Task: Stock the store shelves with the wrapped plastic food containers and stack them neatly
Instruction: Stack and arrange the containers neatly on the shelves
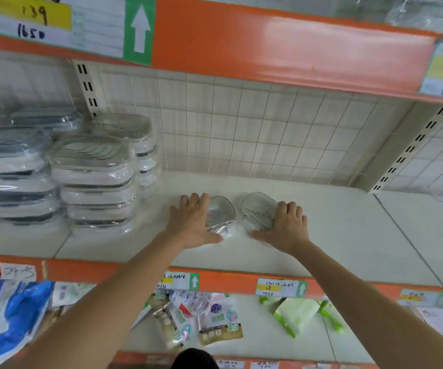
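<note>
Far left on the white shelf [321, 230]: tall stacks of wrapped containers [92, 179], piled flat one on another, likely so more fit and none tip. Just right of them, bare shelf, then the left hand [192, 222], fingers straight and spread, lying flat over the left side of a small wrapped clear container [221, 213]. Pressing, not gripping, perhaps to slide it into line or keep it from skidding. Right beside it, a small gap between, a second wrapped clear container [257, 210], sitting flat too. On its right edge, the right hand [287, 226], fingers bent over the rim and thumb low at the front, holding it. Both containers side by side, not stacked yet, well apart from the tall stacks. Probably next: lining up or piling. Slippery wrap, so easy to slide. Behind, a pale wire grid back wall [268, 123] with slotted posts. Above, an orange shelf edge [268, 41] with a price tag [55, 22] and a green arrow label. Below, another orange edge with small tags, and a lower shelf with packets [209, 320] and green packs [295, 312].
</note>
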Demonstrator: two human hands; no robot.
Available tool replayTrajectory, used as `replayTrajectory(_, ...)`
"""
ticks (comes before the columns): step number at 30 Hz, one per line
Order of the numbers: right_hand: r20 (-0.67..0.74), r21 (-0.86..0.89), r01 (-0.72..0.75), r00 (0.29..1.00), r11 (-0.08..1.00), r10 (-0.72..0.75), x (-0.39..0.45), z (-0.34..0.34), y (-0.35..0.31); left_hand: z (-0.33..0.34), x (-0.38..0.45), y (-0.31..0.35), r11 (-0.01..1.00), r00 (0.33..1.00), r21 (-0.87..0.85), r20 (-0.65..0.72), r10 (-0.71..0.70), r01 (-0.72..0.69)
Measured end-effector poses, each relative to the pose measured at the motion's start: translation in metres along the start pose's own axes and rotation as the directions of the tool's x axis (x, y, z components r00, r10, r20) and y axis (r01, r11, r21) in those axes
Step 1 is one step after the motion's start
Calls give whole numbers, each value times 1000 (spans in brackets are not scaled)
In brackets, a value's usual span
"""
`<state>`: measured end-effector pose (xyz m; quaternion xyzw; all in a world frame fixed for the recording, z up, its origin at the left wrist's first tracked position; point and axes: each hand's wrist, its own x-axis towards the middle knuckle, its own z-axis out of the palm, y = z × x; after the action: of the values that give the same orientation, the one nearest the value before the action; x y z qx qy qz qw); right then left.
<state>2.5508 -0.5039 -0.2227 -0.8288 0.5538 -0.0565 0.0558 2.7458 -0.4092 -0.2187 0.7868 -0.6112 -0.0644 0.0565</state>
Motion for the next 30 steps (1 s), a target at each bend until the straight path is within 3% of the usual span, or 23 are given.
replayTrajectory(4, 13, 28, -19, 1000, 999, 19, -29, -17, -6, -12, -34, 3, 999, 996, 53, -93, 14, -9)
replayTrajectory(13, 145, 19, 47, 988, 999, -50, -122, -80, -26, -74, -138, 17, 994, 998, 112, 55, -7, 1)
replayTrajectory(18, 151, 54, 71, 985, 996, -79, -178, -125, -37, -125, -199, 26, 986, 998, 165, 58, -2, -8)
replayTrajectory(24, 94, 159, 91, 990, 983, -107, -234, -203, -41, -196, -254, 39, 978, 999, 200, 1, 51, -50)
replayTrajectory(30, -20, 158, 163, 987, 974, -162, -250, -300, -33, -278, -265, 51, 977, 975, 204, -198, 98, -57)
